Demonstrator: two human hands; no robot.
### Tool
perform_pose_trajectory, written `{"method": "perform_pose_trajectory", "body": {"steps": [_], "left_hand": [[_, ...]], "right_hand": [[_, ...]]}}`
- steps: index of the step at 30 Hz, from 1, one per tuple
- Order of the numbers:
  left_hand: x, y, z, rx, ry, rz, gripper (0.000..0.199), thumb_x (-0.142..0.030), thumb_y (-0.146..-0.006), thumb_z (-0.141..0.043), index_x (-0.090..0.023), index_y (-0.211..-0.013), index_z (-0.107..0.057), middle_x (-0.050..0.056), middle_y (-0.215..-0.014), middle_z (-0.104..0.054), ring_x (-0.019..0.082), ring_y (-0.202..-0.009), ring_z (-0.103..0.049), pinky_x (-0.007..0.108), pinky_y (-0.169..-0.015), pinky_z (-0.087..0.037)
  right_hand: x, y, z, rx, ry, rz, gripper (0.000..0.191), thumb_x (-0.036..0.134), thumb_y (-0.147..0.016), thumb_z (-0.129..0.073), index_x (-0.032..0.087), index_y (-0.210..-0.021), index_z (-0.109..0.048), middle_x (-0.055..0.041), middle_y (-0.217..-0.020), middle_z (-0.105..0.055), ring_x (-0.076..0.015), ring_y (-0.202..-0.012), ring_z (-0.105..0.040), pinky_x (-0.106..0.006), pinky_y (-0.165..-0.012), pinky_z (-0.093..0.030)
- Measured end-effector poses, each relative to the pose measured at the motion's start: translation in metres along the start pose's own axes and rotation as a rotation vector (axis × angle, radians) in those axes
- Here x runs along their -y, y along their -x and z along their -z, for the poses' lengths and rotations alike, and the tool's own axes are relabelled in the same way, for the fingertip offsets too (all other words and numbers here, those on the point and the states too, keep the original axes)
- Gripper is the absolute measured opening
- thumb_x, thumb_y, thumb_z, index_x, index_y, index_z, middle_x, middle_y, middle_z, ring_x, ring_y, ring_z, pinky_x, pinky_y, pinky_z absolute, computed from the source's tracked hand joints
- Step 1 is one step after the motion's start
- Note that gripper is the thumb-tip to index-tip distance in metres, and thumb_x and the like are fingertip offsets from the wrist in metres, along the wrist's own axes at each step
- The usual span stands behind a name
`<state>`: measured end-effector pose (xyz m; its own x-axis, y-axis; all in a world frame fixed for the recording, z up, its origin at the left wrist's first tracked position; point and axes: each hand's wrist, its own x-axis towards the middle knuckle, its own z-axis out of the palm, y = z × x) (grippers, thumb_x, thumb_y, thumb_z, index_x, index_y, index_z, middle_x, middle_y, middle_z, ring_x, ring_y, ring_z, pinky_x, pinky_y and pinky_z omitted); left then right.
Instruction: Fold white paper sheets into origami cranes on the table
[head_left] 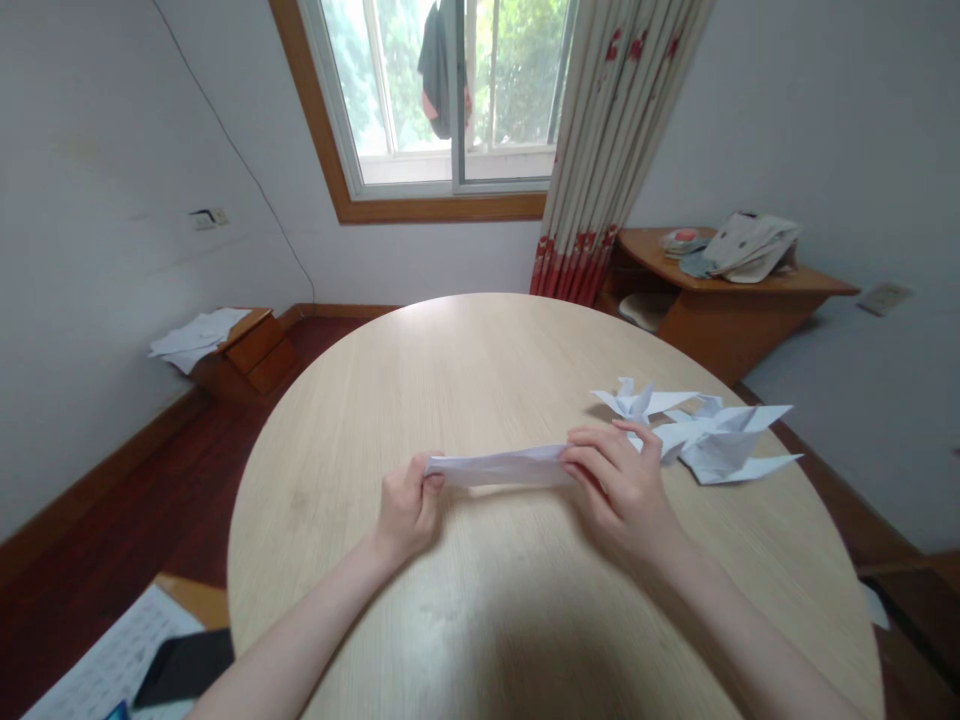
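A folded strip of white paper (502, 468) stretches level between my two hands, just above the round table (480, 360). My left hand (409, 508) pinches its left end between thumb and curled fingers. At the other end, my right hand (619, 485) grips the paper with its fingertips, the thumb mostly hidden. Just beyond and to the right of my right hand lie several folded white paper cranes (724, 440), bunched together with pointed wings and tails. Part of the nearest crane (636, 400) is hidden behind my right fingers.
At the lower left, a dark phone-like slab (186, 668) rests on printed sheets (112, 655). Papers top a small wooden cabinet (259, 355) on the left. A wooden desk (727, 300) with a pale bag (754, 245) stands at the back right, beside a curtain (600, 150).
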<state>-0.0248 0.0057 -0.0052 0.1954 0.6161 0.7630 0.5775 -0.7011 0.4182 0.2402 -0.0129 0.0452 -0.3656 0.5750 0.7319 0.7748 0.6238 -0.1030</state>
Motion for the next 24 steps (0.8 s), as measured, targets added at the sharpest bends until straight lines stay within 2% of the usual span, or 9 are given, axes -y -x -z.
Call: {"method": "perform_pose_trajectory", "body": {"steps": [2,4,6,7,10,13,17,20,24], "left_hand": [[-0.001,-0.002,-0.001,-0.045,0.009,0.006,0.022,-0.033,-0.100,-0.034,-0.020,-0.103,-0.051,-0.001,-0.065,-0.062,0.013,-0.052,-0.060,0.021,-0.049,-0.043],[-0.001,-0.005,-0.001,-0.095,0.091,0.002,0.026,-0.035,-0.099,-0.038,-0.020,-0.120,-0.043,0.007,-0.093,-0.067,0.018,-0.077,-0.068,0.027,-0.065,-0.052],[-0.002,-0.010,0.000,-0.139,0.169,-0.061,0.039,-0.034,-0.098,-0.043,-0.023,-0.133,-0.031,0.014,-0.122,-0.058,0.022,-0.105,-0.063,0.038,-0.084,-0.052],[-0.004,-0.012,0.001,-0.152,0.168,-0.117,0.043,-0.034,-0.097,-0.045,-0.025,-0.136,-0.029,0.015,-0.130,-0.051,0.024,-0.113,-0.058,0.042,-0.090,-0.050],[-0.011,-0.021,0.009,-0.083,-0.066,-0.219,0.033,-0.035,-0.094,-0.050,-0.027,-0.126,-0.046,0.012,-0.136,-0.043,0.027,-0.123,-0.048,0.045,-0.096,-0.044],[-0.020,-0.028,0.020,0.006,-0.183,-0.266,0.019,-0.032,-0.092,-0.055,-0.022,-0.106,-0.060,0.013,-0.129,-0.048,0.028,-0.116,-0.050,0.045,-0.095,-0.044],[-0.026,-0.037,0.031,0.180,-0.118,-0.302,0.011,-0.027,-0.091,-0.058,-0.020,-0.089,-0.066,0.011,-0.122,-0.057,0.021,-0.098,-0.059,0.035,-0.080,-0.049],[-0.030,-0.041,0.035,0.320,-0.112,-0.331,0.019,-0.033,-0.093,-0.056,-0.020,-0.099,-0.068,0.011,-0.123,-0.060,0.019,-0.090,-0.062,0.035,-0.077,-0.050],[-0.039,-0.042,0.035,0.455,-0.218,-0.363,0.028,-0.036,-0.095,-0.051,-0.019,-0.113,-0.065,0.010,-0.112,-0.067,0.022,-0.086,-0.062,0.036,-0.072,-0.048]], "right_hand": [[-0.001,0.000,0.002,0.016,-0.008,0.022,0.017,0.009,-0.092,-0.044,0.020,-0.089,-0.056,-0.0040,-0.088,-0.066,-0.0190,-0.084,-0.061,-0.042,-0.091,-0.034],[-0.001,-0.001,0.003,0.037,-0.010,0.044,0.017,0.008,-0.092,-0.044,0.020,-0.090,-0.056,-0.0045,-0.087,-0.065,-0.0192,-0.082,-0.060,-0.040,-0.086,-0.037],[0.001,-0.002,0.005,0.057,-0.017,0.060,0.016,0.009,-0.092,-0.045,0.020,-0.091,-0.056,-0.0054,-0.086,-0.065,-0.0201,-0.081,-0.058,-0.037,-0.081,-0.039],[0.002,-0.002,0.006,0.067,-0.021,0.063,0.015,0.010,-0.093,-0.045,0.019,-0.091,-0.057,-0.0058,-0.085,-0.065,-0.0204,-0.081,-0.058,-0.036,-0.079,-0.040],[0.005,-0.003,0.008,0.098,-0.029,0.066,0.013,0.013,-0.094,-0.046,0.018,-0.091,-0.057,-0.0067,-0.084,-0.065,-0.0208,-0.079,-0.056,-0.034,-0.074,-0.041],[0.008,-0.004,0.011,0.130,-0.034,0.076,0.015,0.016,-0.095,-0.045,0.017,-0.090,-0.058,-0.0075,-0.085,-0.066,-0.0209,-0.079,-0.056,-0.033,-0.071,-0.041],[0.010,-0.005,0.015,0.198,-0.041,0.105,0.020,0.014,-0.096,-0.041,0.017,-0.092,-0.060,-0.0082,-0.087,-0.066,-0.0199,-0.076,-0.057,-0.032,-0.067,-0.042],[0.013,-0.005,0.016,0.233,-0.057,0.143,0.025,0.008,-0.094,-0.038,0.018,-0.094,-0.061,-0.0080,-0.088,-0.066,-0.0191,-0.075,-0.057,-0.031,-0.066,-0.043],[0.016,-0.005,0.014,0.268,-0.052,0.176,0.027,0.006,-0.091,-0.037,0.017,-0.099,-0.061,-0.0086,-0.087,-0.066,-0.0193,-0.075,-0.056,-0.031,-0.065,-0.044]]}}
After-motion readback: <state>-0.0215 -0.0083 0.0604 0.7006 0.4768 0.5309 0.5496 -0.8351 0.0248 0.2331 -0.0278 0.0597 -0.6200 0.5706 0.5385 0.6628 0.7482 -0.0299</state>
